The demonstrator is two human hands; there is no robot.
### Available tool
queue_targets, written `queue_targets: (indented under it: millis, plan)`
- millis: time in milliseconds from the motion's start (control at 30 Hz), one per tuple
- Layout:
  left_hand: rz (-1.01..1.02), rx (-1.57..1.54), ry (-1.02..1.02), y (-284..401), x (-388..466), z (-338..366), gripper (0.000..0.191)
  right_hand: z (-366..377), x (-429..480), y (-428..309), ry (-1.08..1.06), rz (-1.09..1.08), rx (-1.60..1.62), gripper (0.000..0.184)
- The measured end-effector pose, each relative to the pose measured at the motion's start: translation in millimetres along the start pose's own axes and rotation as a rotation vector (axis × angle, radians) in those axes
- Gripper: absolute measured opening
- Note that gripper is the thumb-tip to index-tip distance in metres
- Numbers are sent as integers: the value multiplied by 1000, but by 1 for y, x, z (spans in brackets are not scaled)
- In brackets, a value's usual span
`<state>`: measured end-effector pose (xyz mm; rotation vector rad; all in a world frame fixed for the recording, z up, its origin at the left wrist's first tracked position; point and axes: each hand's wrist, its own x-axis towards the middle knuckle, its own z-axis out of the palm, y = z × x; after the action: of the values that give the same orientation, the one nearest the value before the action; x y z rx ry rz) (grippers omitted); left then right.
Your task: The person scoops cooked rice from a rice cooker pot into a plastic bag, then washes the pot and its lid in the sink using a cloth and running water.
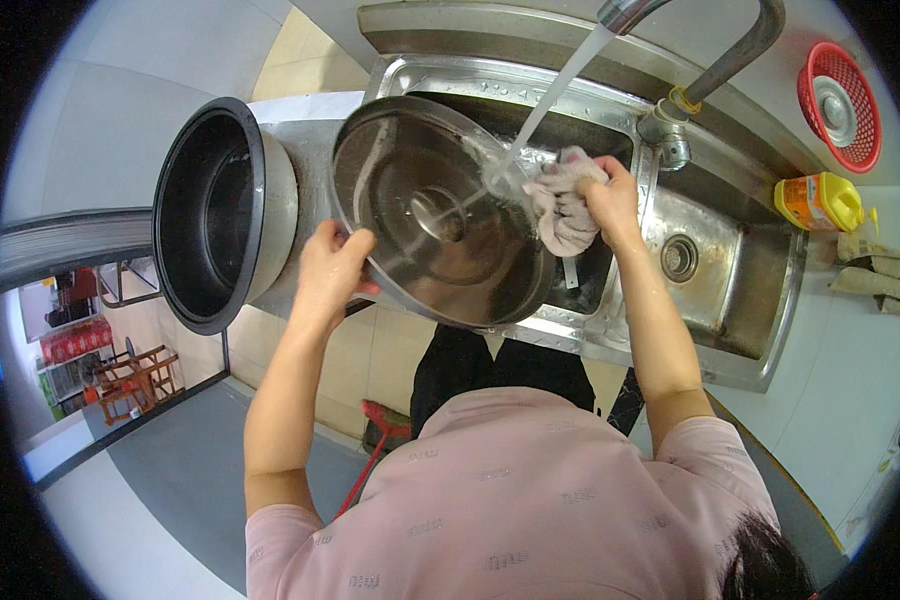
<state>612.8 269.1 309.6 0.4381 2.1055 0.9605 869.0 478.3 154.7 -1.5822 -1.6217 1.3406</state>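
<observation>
My left hand [335, 266] grips the near left rim of a large round glass pot lid [450, 289], which is tilted over the left sink basin [596, 289]. In my right hand [611, 201] is a bunched pale pinkish cloth [565, 204], close to the lid's right edge. Water from the faucet [621, 13] runs in a stream onto the lid beside the cloth. A large pot with a dark interior [229, 217] stands tilted on the steel drainboard [307, 161], to the left of the lid.
The right sink basin [697, 285] has a drain strainer [679, 257]. A yellow jug [821, 201] lies at the right, below a red plastic basket [862, 97] holding a metal lid. Folded cloths [874, 266] are on the right counter. A red-handled broom [375, 457] is on the floor.
</observation>
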Motion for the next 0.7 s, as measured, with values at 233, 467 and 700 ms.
queue_targets:
  millis: [233,467,700]
  plan:
    - [-120,7,-95,-23,55,51,40,43,2,-5,-374,161,-80,34]
    - [-11,4,31,-48,116,84,73,142,104,82,-145,338,-649,49]
    - [65,-31,86,-63,185,100,72,277,201,69,-85,-169,-624,49]
